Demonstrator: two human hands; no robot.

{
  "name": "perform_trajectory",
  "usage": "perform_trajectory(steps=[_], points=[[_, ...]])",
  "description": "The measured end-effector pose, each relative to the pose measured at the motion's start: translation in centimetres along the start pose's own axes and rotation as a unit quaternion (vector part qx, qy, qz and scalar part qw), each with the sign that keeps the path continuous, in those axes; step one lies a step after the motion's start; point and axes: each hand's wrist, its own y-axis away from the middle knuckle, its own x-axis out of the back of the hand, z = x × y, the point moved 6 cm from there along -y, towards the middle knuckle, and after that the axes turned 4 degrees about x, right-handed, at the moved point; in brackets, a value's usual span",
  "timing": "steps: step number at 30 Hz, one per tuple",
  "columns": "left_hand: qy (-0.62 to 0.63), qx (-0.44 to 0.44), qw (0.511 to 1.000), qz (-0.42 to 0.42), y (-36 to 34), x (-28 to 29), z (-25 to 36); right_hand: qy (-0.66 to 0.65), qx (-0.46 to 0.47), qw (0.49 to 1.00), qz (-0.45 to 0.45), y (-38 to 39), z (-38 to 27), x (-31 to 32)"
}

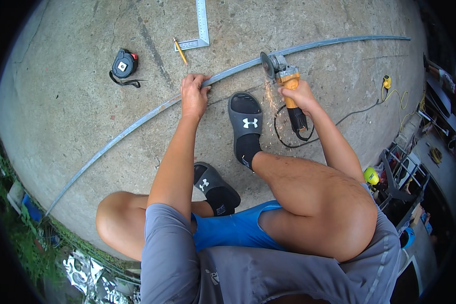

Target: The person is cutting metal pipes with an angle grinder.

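A long metal bar (121, 136) lies across the concrete floor, bowed by the lens. My left hand (192, 96) presses on it left of centre, fingers closed round its edge. My right hand (299, 95) grips a yellow and black angle grinder (289, 81), whose disc (267, 63) meets the bar right of centre; orange sparks (271, 96) spray down toward my feet. Beyond the bar lie a metal square (202, 25), a yellow pencil (180, 50) across its short arm, and a black tape measure (125, 63).
My sandalled right foot (245, 119) stands between my hands, near the sparks and the looped black cord (283, 142). A yellow plug (387, 82) with a yellow cord lies at right. Metal frames and clutter (405, 177) line the right edge; plants (20, 238) and scrap pieces (83, 271) the lower left.
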Motion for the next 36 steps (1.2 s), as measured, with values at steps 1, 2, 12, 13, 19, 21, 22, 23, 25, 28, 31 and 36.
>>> perform_trajectory(steps=[1, 2, 12, 13, 19, 21, 22, 23, 25, 28, 31, 36], points=[[0.001, 0.001, 1.000, 0.000, 0.02, 0.02, 0.03, -0.003, 0.000, 1.000, 0.001, 0.05, -0.12, -0.03], [0.001, 0.001, 1.000, 0.000, 0.05, 0.04, 0.06, -0.003, 0.000, 1.000, 0.001, 0.03, -0.03, -0.04], [-0.009, -0.008, 1.000, 0.004, 0.04, 0.20, 0.35, -0.009, 0.014, 1.000, -0.003, -0.10, -0.14, 0.01], [-0.007, -0.006, 1.000, 0.003, 0.03, 0.14, 0.31, -0.011, 0.016, 1.000, -0.007, -0.11, -0.17, 0.02], [-0.013, -0.001, 1.000, 0.002, 0.08, 0.22, 0.29, -0.003, -0.007, 1.000, 0.008, 0.09, -0.45, -0.14], [-0.010, 0.001, 1.000, 0.001, 0.05, 0.21, 0.35, -0.006, 0.000, 1.000, 0.003, -0.16, -0.26, -0.03], [-0.008, 0.003, 1.000, -0.001, 0.03, 0.15, 0.40, -0.010, 0.007, 1.000, -0.001, -0.23, -0.22, 0.05], [-0.007, 0.002, 1.000, -0.001, 0.00, 0.11, 0.46, -0.010, 0.007, 1.000, 0.000, -0.30, -0.10, 0.20], [-0.006, 0.009, 1.000, -0.004, 0.05, 0.21, 0.25, -0.003, 0.001, 1.000, 0.002, -0.32, -0.39, -0.03], [-0.012, -0.002, 1.000, 0.003, 0.09, 0.34, 0.37, -0.009, 0.001, 1.000, 0.009, -0.42, -0.40, -0.11], [-0.012, 0.003, 1.000, 0.002, 0.08, 0.31, 0.40, 0.005, -0.004, 1.000, 0.009, -0.50, -0.44, 0.01], [-0.013, -0.002, 1.000, 0.005, 0.13, 0.32, 0.32, 0.003, 0.001, 1.000, 0.004, -0.54, -0.68, -0.04]])
